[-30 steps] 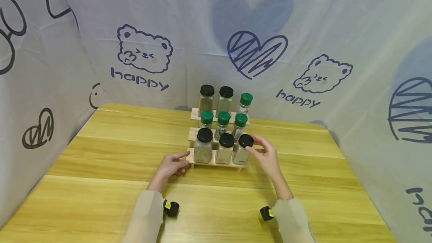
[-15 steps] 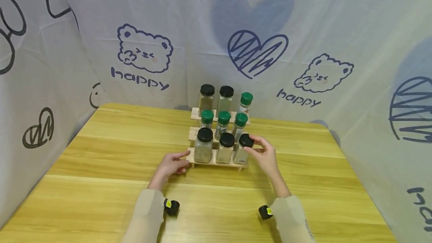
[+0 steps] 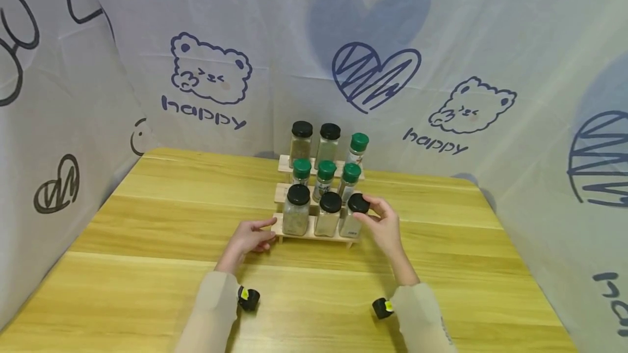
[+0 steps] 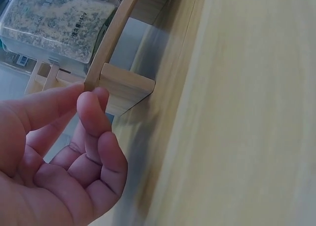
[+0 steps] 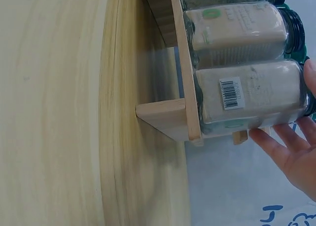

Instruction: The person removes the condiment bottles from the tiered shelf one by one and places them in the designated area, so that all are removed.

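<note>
Right wrist: black-lidded, barcoded, pale-filled jar (image 5: 256, 94)

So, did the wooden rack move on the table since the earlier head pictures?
No, I see no shift either way. Against the back edge of the table, the wooden rack stands in the same place; the left hand touches it.

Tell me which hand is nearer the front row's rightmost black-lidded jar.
Right: the right hand grips that jar near its top; the left hand is farther, pinching the opposite end of the wooden rack.
</note>
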A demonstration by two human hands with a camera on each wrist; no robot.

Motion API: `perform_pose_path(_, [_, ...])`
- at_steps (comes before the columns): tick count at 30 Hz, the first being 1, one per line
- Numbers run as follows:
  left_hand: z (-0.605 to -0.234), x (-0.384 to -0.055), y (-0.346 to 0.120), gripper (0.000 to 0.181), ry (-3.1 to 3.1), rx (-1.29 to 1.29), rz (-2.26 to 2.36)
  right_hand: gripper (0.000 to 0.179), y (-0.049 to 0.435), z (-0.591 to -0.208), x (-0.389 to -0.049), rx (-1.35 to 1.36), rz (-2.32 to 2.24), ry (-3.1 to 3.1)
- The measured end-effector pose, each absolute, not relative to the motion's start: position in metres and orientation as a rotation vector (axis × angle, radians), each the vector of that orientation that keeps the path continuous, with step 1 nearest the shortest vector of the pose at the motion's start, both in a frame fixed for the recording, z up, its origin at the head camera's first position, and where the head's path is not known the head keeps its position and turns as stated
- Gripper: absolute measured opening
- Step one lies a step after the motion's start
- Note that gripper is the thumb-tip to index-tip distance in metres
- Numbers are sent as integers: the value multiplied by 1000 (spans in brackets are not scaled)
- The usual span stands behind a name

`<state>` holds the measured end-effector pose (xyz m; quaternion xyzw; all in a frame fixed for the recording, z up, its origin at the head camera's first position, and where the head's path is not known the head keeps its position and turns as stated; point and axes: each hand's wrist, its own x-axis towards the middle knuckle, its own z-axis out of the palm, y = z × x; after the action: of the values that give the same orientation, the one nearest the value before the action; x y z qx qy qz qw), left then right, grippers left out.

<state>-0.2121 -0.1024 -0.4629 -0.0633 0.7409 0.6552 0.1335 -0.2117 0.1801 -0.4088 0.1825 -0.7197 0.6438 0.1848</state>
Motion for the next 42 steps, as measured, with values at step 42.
perform_pose_path(42, [-456,-214,-103,35,2262,-165,1772,38,222,-385,-214,320,1583,-1993])
